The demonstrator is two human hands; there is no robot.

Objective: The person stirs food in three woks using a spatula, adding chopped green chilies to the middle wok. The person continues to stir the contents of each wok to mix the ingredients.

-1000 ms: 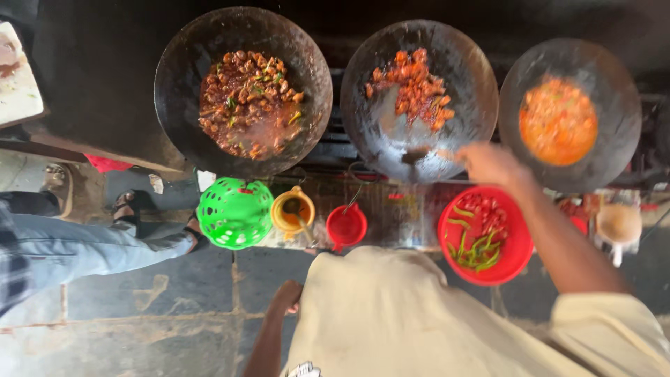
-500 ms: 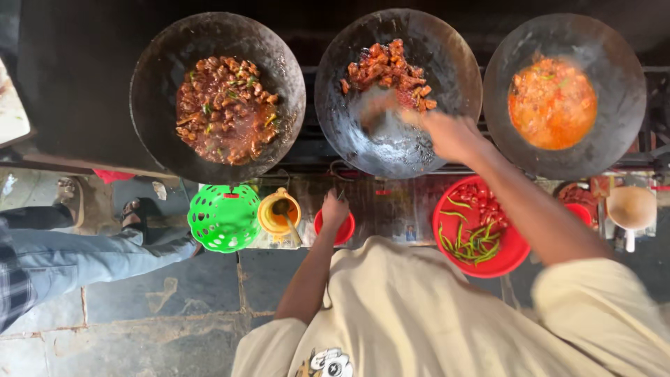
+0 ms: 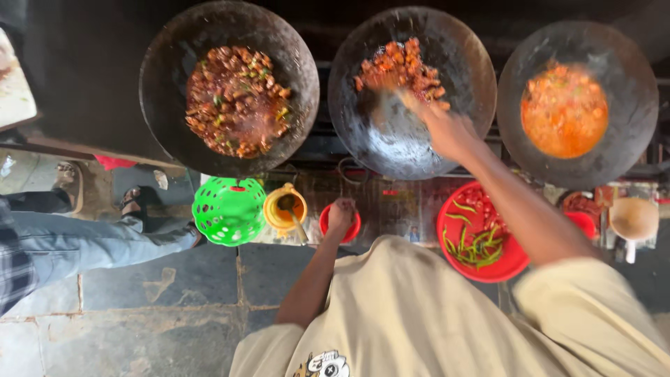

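Three woks on the burners, cook stirring the middle one.

Middle wok [image 3: 412, 132] holds orange-red fried pieces [image 3: 399, 66] piled at its far side; right hand [image 3: 447, 129] is over its near half, fingers wrapped round a spatula handle [image 3: 412, 105] w/ the blade blurred, prob. in among the pieces. Left hand [image 3: 341, 213] rests in a small red bowl [image 3: 326, 222] at counter edge; can't tell if fingers are pinched or loose. Beside it: yellow jug [image 3: 283, 208] w/ spoon, then green perforated basket [image 3: 227, 211]. Left wok [image 3: 167, 132] has dark brown meat, right wok [image 3: 628, 63] orange sauce. Red tub [image 3: 516, 262] of chillies under the right forearm. Another person's jeans leg [image 3: 84, 244] at far left.
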